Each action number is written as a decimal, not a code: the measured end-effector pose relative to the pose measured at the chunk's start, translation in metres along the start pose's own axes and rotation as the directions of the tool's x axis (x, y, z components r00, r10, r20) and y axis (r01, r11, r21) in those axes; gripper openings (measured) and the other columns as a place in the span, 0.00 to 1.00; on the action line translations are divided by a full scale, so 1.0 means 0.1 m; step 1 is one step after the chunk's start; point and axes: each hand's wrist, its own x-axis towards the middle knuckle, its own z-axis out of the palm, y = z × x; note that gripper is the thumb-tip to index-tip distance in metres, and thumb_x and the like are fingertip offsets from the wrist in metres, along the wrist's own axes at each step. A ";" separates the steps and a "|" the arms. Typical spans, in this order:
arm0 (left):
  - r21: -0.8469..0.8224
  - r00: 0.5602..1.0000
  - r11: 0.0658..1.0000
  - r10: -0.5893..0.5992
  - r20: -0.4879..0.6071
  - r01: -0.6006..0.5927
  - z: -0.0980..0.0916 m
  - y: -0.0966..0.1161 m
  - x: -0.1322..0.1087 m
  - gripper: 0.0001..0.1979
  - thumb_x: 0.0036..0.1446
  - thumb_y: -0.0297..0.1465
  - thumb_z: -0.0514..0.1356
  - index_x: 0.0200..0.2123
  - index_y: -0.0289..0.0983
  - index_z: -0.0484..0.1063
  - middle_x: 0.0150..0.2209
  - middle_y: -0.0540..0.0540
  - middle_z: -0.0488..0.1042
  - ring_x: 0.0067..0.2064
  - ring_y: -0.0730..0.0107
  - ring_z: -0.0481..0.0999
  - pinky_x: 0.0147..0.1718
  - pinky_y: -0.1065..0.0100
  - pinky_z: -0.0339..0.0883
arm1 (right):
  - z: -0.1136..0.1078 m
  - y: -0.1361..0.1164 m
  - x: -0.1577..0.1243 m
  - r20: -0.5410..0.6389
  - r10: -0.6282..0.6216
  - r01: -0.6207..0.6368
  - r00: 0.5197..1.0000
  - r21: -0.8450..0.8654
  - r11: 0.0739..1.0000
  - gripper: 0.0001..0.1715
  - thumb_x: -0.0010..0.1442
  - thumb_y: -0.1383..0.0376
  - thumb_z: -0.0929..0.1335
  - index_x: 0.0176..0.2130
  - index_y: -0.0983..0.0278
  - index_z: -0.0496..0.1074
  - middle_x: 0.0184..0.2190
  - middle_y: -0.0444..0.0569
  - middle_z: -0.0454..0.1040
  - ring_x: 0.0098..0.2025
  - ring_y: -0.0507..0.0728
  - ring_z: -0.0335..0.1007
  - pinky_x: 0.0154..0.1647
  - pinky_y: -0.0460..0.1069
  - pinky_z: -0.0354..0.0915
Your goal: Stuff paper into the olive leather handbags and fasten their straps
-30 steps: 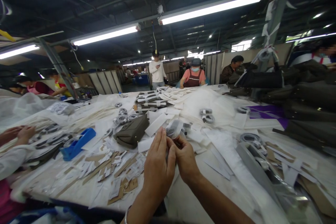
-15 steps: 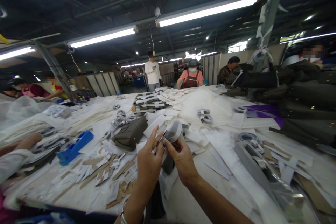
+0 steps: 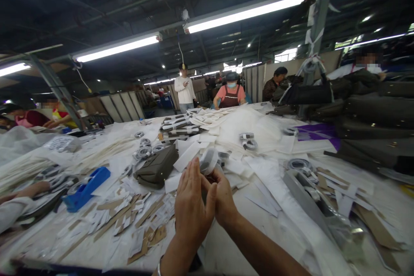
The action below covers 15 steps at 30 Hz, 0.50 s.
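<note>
My right hand (image 3: 224, 200) has its fingers closed around a grey coiled strap (image 3: 208, 159) with a pale wrap over it. My left hand (image 3: 193, 202) lies against the near left side of that coil, its fingers stretched out and held together. The palm hides part of the coil and some of my right fingertips. Just left of my hands, a dark olive bag (image 3: 157, 166) rests on the table among white sheets. Other coiled straps (image 3: 142, 152) are scattered behind it.
A blue tape dispenser (image 3: 86, 189) stands at left, near a co-worker's hand (image 3: 34, 189). Paper and cardboard scraps (image 3: 119, 211) cover the front left. A grey tape dispenser (image 3: 310, 207) is at right. Dark bags (image 3: 381, 116) are piled at the far right. A masked person (image 3: 231, 95) sits opposite.
My left hand has gone from pinching at the coil's edge to lying flat against its side, fingers straightened. My right hand still holds the coil. The view has shifted slightly.
</note>
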 end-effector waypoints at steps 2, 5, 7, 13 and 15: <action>0.028 0.999 0.999 0.044 0.004 -0.044 0.03 0.00 -0.03 0.39 0.63 0.38 0.56 0.70 0.34 0.41 0.67 0.33 0.56 0.68 0.49 0.56 0.64 0.47 0.54 | 0.00 -0.01 -0.01 0.007 0.012 -0.012 1.000 0.000 1.000 0.21 0.47 0.53 0.78 0.33 0.64 0.73 0.28 0.45 0.75 0.30 0.55 0.71 0.36 0.50 0.69; -0.022 1.000 1.000 0.016 -0.004 -0.016 0.04 -0.02 -0.03 0.35 0.64 0.40 0.53 0.70 0.36 0.46 0.67 0.35 0.58 0.66 0.49 0.59 0.62 0.48 0.57 | -0.01 -0.01 -0.01 -0.020 0.022 -0.022 1.000 0.000 1.000 0.21 0.49 0.52 0.76 0.36 0.64 0.75 0.29 0.47 0.76 0.32 0.56 0.72 0.37 0.50 0.69; -0.096 0.995 0.990 -0.099 0.029 0.101 -0.01 -0.09 0.02 0.31 0.64 0.41 0.53 0.68 0.41 0.52 0.66 0.39 0.61 0.64 0.52 0.64 0.59 0.52 0.63 | -0.03 -0.04 0.00 -0.030 0.015 -0.015 0.999 0.008 1.000 0.23 0.50 0.52 0.76 0.39 0.66 0.77 0.31 0.49 0.77 0.34 0.57 0.73 0.39 0.51 0.70; -0.273 0.870 0.863 -0.307 0.387 0.426 -0.19 -0.54 0.30 0.29 0.54 0.54 0.58 0.53 0.45 0.75 0.49 0.48 0.79 0.52 0.54 0.78 0.50 0.58 0.73 | -0.09 -0.13 0.01 0.110 -0.008 0.006 0.994 0.022 1.000 0.26 0.49 0.51 0.76 0.42 0.65 0.79 0.38 0.51 0.80 0.41 0.60 0.76 0.46 0.52 0.70; -0.264 0.856 0.850 -0.339 0.389 0.457 -0.19 -0.66 0.35 0.27 0.47 0.56 0.62 0.44 0.46 0.80 0.42 0.50 0.82 0.45 0.53 0.81 0.44 0.59 0.77 | -0.13 -0.13 0.03 0.137 -0.011 0.018 0.991 -0.050 0.999 0.27 0.48 0.49 0.76 0.43 0.63 0.79 0.37 0.49 0.80 0.39 0.59 0.76 0.42 0.51 0.71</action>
